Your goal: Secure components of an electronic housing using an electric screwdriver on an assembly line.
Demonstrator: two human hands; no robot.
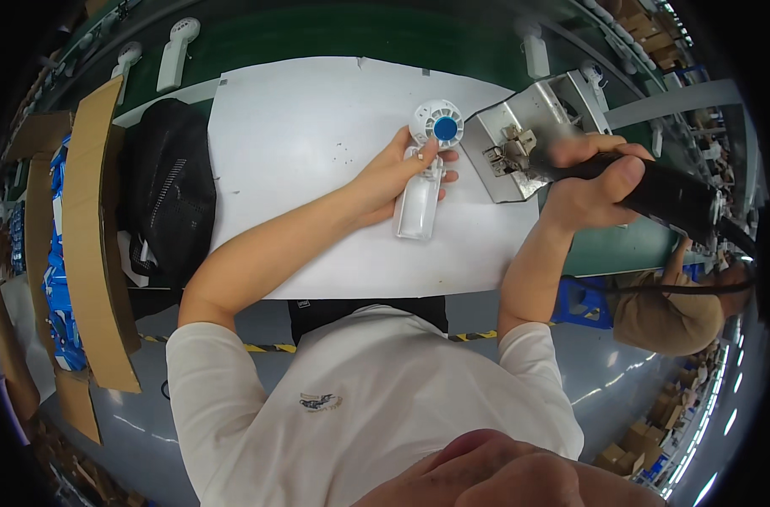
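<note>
White with a blue centre, the handheld fan (419, 196) is pinched in the left hand (393, 176) over the white sheet (300, 118), long axis near-to-far, left of the corded electric screwdriver (674, 196) clasped by the right hand (595, 188).

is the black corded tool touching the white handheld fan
Apart: the head view shows part of the metal box between the black corded tool in the right hand and the white handheld fan in the left hand.
</note>
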